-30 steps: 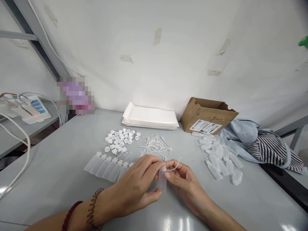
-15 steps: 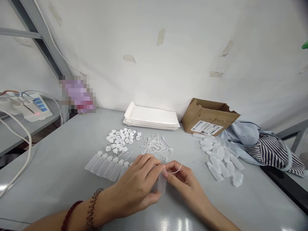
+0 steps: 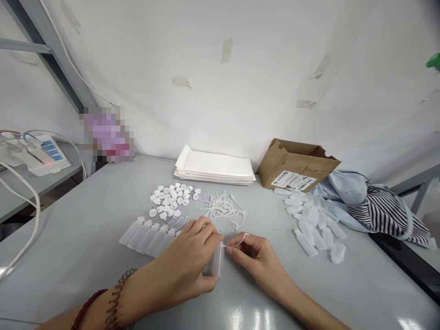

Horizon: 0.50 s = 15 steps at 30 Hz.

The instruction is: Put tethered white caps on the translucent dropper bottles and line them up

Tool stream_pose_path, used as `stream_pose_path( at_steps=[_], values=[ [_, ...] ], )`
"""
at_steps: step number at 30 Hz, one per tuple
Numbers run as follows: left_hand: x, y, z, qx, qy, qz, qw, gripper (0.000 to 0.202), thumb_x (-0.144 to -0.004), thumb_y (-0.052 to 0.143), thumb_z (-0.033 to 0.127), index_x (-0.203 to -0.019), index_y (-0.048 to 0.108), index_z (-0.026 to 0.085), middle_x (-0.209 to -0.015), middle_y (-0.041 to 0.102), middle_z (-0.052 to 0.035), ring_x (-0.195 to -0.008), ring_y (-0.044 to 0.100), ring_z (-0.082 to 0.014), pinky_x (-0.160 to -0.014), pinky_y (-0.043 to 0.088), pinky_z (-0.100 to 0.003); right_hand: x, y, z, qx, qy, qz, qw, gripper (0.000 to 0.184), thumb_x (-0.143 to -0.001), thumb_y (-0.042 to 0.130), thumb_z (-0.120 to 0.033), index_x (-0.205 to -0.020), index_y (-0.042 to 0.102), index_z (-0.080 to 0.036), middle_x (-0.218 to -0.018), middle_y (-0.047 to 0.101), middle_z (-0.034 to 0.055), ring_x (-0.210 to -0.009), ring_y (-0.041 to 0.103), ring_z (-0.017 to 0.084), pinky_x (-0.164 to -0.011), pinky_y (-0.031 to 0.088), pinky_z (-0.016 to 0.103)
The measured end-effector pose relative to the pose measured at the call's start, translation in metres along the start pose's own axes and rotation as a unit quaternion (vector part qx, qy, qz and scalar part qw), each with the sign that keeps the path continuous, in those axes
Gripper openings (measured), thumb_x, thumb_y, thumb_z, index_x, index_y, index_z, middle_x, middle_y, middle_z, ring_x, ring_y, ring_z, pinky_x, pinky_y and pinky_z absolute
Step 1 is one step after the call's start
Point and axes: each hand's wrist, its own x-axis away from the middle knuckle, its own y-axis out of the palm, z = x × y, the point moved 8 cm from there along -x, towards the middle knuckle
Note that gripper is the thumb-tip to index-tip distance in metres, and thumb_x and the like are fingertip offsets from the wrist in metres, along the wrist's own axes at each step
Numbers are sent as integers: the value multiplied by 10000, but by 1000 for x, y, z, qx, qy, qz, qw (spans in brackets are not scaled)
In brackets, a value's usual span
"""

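My left hand is closed round a small translucent plastic bottle, its thumb low on the side and its fingers near the top. Just right of the bottle's neck, my right hand pinches a thin white strap; one end of it reaches the neck, the other curves up over the fingers. Left of my left hand, several like bottles lie side by side in a row, partly hidden by that hand. Beyond the hands lie a heap of white caps and a tangle of white straps.
Loose translucent bottles are scattered at the right. Behind them stand an open cardboard box and bunched cloth. White padded envelopes are stacked by the wall. A power strip with cables sits far left.
Both hands and the bottle have shifted a little to the left in view. The right fingers have drawn slightly away from the bottle, so its neck and the strap's end now show.
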Motion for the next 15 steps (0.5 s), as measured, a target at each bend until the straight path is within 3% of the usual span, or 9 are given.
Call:
stream_pose_path(
  at_steps=[8, 15],
  values=[
    [2, 0, -8, -34, -22, -20, 999, 235, -737, 607, 176, -967, 569, 197, -941, 568, -58, -972, 458, -281, -829, 410, -401, -2, 2, -1, -9, 19, -15, 1000, 237, -820, 598, -374, -744, 632, -152, -604, 521, -31, -583, 435, 100, -564, 343, 231],
    [0, 4, -11, -60, -40, -48, 996, 246, -721, 608, 175, -966, 579, 170, -966, 569, -82, -988, 447, -300, -846, 402, -448, -7, 8, 4, -27, 42, -30, 998, 237, -832, 580, -348, -696, 577, -154, -496, 520, -55, -404, 393, 54, -432, 289, 204]
  ],
)
